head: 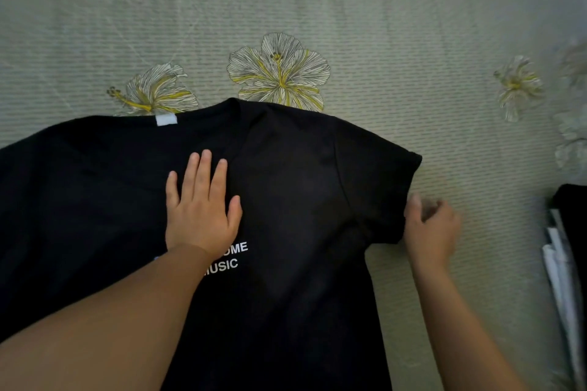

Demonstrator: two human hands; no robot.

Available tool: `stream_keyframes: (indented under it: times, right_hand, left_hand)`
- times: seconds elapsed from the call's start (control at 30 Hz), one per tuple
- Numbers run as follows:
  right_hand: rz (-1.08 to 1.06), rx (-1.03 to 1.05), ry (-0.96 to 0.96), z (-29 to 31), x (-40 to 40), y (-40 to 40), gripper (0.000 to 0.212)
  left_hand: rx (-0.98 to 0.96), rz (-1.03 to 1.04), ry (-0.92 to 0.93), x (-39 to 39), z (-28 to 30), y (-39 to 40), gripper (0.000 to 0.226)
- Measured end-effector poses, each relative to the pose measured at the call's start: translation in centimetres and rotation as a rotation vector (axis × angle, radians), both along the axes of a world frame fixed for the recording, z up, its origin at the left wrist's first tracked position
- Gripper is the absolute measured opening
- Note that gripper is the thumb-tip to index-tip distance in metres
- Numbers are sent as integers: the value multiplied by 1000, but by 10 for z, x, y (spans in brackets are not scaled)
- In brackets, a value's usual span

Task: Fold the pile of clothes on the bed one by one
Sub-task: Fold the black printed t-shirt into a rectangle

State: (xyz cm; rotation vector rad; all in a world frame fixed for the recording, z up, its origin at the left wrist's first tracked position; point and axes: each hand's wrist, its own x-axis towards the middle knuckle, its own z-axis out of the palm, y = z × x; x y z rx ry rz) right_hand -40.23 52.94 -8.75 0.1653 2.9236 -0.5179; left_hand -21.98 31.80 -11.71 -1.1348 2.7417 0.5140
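Left fingers (203, 174) flat on black T-shirt (301, 200), right fingers (416, 203) at sleeve hem.

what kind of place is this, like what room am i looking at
Most likely a bedroom: the work surface looks like a bed covered by a pale green sheet printed with hibiscus flowers. A black T-shirt is spread on it, and folded clothes sit at the right edge.
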Motion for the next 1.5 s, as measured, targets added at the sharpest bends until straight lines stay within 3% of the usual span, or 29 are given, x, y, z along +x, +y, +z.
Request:
stream_keyframes:
  times: [0.13,0.2,0.3,0.43,0.57,0.63,0.8,0.87,1.03,1.4,1.5]
  right_hand:
    - [-56,31,-56,-9,-1,-22,54]
    - [16,79,-24,-14,4,-37,45]
    - [109,-56,113,-9,9,-52,27]
    - [596,-184,506,11,26,-58,21]
    - [1095,-161,245,21,71,-54,42]
    - [1186,-189,133,22,87,-45,42]
    - [908,-295,172,14,77,-34,34]
    - [865,-157,184,3,71,-39,38]
    - [1012,285,141,-23,91,-48,60]
    - [963,218,155,-34,92,-44,70]
    - [958,218,144,-34,94,-43,73]
  left_hand:
    - [2,-3,-20,-1,1,1,67]
    - [5,-7,-25,0,0,0,66]
    - [-5,-11,-28,0,-1,0,73]
    - [2,-12,-26,0,0,0,75]
    - [8,-18,-34,0,0,0,75]
    - [7,-20,-36,0,-1,0,75]
    - [-7,-28,-35,1,-3,-1,74]
    - [-8,-27,-33,2,-4,-1,72]
    - [1,-24,-19,3,-6,-1,61]
    - [-28,-35,1,5,-10,-2,64]
    - [93,-27,40,4,-6,-7,64]
